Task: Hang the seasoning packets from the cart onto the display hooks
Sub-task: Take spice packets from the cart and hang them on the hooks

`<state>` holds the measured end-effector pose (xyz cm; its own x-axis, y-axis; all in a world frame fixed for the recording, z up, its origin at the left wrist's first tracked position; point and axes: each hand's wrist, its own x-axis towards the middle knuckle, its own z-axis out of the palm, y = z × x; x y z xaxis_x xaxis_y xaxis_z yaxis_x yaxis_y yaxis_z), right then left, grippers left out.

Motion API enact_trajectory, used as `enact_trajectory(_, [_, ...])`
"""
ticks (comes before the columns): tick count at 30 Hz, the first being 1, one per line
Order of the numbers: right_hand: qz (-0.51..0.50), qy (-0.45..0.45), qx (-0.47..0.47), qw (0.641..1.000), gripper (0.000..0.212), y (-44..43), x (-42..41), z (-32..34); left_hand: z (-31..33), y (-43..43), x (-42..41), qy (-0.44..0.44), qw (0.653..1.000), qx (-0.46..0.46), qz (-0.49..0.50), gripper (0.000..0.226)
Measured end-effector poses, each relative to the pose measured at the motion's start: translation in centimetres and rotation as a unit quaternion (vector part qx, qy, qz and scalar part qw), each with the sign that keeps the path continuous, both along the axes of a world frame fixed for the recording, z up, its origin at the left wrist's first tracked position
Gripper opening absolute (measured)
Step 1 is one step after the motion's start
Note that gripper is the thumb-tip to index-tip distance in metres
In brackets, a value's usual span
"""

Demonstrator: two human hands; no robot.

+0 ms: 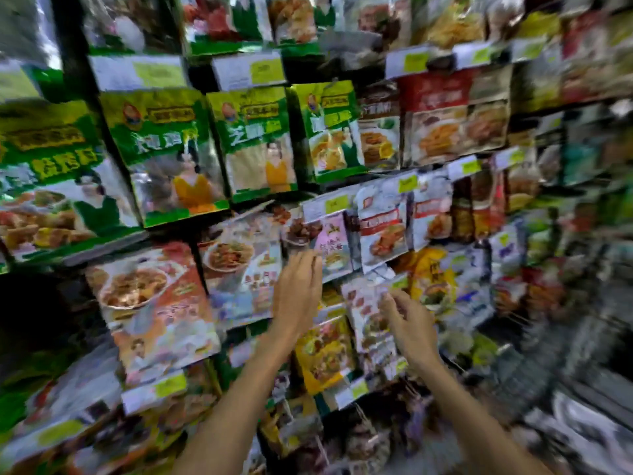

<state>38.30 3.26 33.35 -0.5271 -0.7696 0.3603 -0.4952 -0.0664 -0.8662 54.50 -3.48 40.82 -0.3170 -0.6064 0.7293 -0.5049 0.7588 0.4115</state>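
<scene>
L hand (297, 296) + R hand (412, 325) at hung seasoning pkts (364, 311); blurry.

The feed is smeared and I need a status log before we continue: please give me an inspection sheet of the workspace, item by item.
Surface: display rack, its rows packed with hanging packets and marked with yellow-green price tags.
Job's things: white-and-red seasoning packet at the right hand's fingertips; pink packet just above the left hand. The cart cannot be made out in the blur.
Clutter: nothing seen.
Hands: left hand open, fingers straight, against the packets. Right hand has its fingers curled at the white-and-red packet's edge; grip unclear.
Cables: nothing seen.
Surroundings: large green packets at upper left; heavy motion blur on the right.
</scene>
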Motion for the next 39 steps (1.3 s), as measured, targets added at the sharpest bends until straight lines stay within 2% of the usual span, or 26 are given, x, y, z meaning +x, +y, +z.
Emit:
enact_trajectory(2, [-0.031, -0.014, 0.03, 0.999, 0.021, 2.9, -4.3, -2.4, -3.9, 1.6, -4.7, 0.018, 0.991, 0.128, -0.044, 0.026])
enact_trajectory(4, [-0.069, -0.02, 0.068, 0.995, 0.021, 5.9, -8.5, -5.1, -7.9, 3.1, -9.3, -0.002, 0.974, 0.214, -0.07, 0.031])
enact_trajectory(12, [-0.201, -0.06, 0.185, 0.96, 0.015, 17.0, -19.8, -15.9, -20.8, 10.1, -24.2, -0.087, 0.899, 0.386, -0.187, 0.016])
enact_trajectory(19, [-0.296, -0.172, 0.263, 0.902, 0.015, 22.0, -26.3, -24.3, -28.3, 11.1, -34.7, -0.211, 0.839, 0.437, -0.245, 0.016])
enact_trajectory(28, [-0.402, -0.31, 0.33, 0.796, 0.019, 21.5, -34.4, -33.6, -39.8, 7.2, -45.7, -0.366, 0.748, 0.487, -0.264, 0.016])
enact_trajectory(31, [-0.418, -0.338, 0.352, 0.766, 0.019, 19.9, -37.0, -36.5, -43.7, 5.5, -48.5, -0.395, 0.741, 0.486, -0.243, 0.013])
enact_trajectory(33, [-0.425, -0.34, 0.36, 0.758, 0.021, 18.8, -38.5, -38.6, -46.2, 4.5, -50.2, -0.421, 0.733, 0.489, -0.213, 0.023])
enact_trajectory(37, [-0.425, -0.362, 0.371, 0.742, 0.008, 17.0, -40.5, -43.1, -51.0, 3.1, -53.4, -0.425, 0.713, 0.525, -0.188, 0.033])
enact_trajectory(39, [-0.42, -0.384, 0.373, 0.733, 0.011, 16.3, -41.1, -45.4, -53.4, 3.0, -54.5, -0.434, 0.709, 0.528, -0.174, 0.038])
